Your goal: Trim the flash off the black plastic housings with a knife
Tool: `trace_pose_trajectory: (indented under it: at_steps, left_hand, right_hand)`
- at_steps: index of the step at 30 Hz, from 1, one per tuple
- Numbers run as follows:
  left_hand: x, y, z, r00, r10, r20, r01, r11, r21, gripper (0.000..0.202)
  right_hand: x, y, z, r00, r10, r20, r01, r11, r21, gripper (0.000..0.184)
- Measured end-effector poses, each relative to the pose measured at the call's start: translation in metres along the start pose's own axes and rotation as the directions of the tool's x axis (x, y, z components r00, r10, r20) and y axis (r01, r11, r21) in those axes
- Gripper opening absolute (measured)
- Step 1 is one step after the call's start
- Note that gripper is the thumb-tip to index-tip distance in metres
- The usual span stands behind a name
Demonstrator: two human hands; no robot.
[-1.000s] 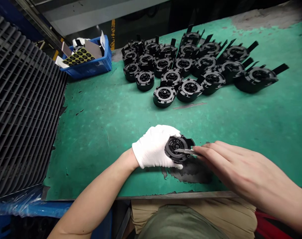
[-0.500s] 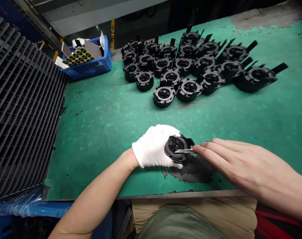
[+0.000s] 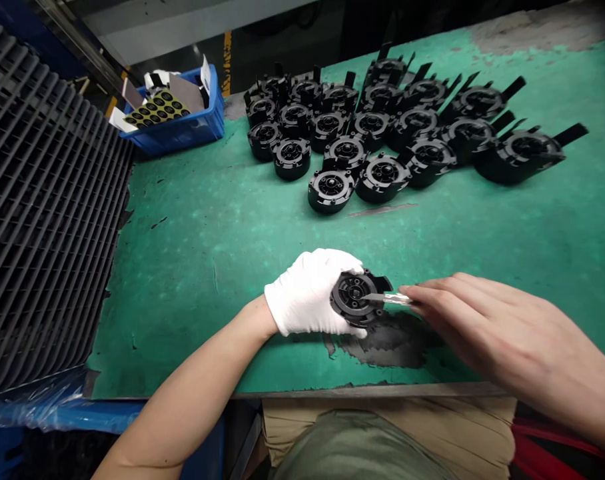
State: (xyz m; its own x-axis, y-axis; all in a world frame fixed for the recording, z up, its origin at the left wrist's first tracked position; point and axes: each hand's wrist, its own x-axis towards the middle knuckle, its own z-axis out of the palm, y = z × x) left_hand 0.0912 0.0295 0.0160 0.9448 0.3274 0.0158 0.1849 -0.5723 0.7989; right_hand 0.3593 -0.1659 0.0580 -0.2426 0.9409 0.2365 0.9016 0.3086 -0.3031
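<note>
My left hand (image 3: pixel 310 292), in a white glove, is wrapped round a round black plastic part (image 3: pixel 355 298) near the front edge of the green table (image 3: pixel 192 253). The part is tilted up with its ribbed face showing. My bare right hand (image 3: pixel 482 327) pinches metal tweezers (image 3: pixel 390 299), whose tips rest on the face of that part. Farther back lie several more round black parts (image 3: pixel 382 130), some with long tabs sticking out.
A blue bin (image 3: pixel 175 127) with a sheet of round black pads stands at the back left. A dark slatted rack (image 3: pixel 42 220) runs along the left side. The table mat is torn and dark just below my hands (image 3: pixel 387 343).
My right hand has drawn back a little to the right, so more of the tweezers shows. My left hand and the part have stayed where they were.
</note>
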Motion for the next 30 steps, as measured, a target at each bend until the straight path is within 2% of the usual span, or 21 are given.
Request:
trace_pose_trajectory:
  at_steps: [3, 9, 15, 20, 26, 30]
  left_hand:
    - [0.0, -0.003, 0.002, 1.0, 0.005, -0.016, -0.004, 1.0, 0.029, 0.066]
    - [-0.001, -0.009, 0.007, 1.0, 0.01, -0.028, -0.011, 1.0, -0.014, 0.07]
    - [-0.002, -0.008, 0.008, 0.999, -0.01, -0.035, 0.01, 1.0, 0.013, 0.073]
    - [-0.003, -0.007, 0.009, 0.998, -0.028, -0.052, 0.03, 0.999, 0.044, 0.081]
    - [-0.004, -0.011, 0.011, 0.998, -0.021, -0.054, 0.023, 0.999, 0.037, 0.08]
    - [-0.004, -0.01, 0.011, 0.998, 0.005, -0.063, -0.004, 1.0, 0.026, 0.079]
  right_hand:
    - [-0.009, -0.004, 0.005, 0.997, -0.07, -0.011, 0.07, 0.997, -0.019, 0.023]
    - [-0.024, -0.012, 0.012, 0.999, -0.027, 0.021, 0.025, 0.995, 0.097, 0.029]
    - [-0.013, -0.017, 0.007, 0.994, -0.099, -0.045, 0.098, 0.994, -0.038, 0.034]
    - [-0.008, -0.015, 0.003, 0.994, -0.103, -0.024, 0.102, 0.995, -0.007, 0.043]
    - [-0.015, -0.011, 0.016, 0.994, -0.093, -0.051, 0.09, 0.994, -0.054, 0.045]
    - [-0.02, -0.006, 0.022, 0.998, -0.061, -0.015, 0.059, 0.993, -0.102, 0.051]
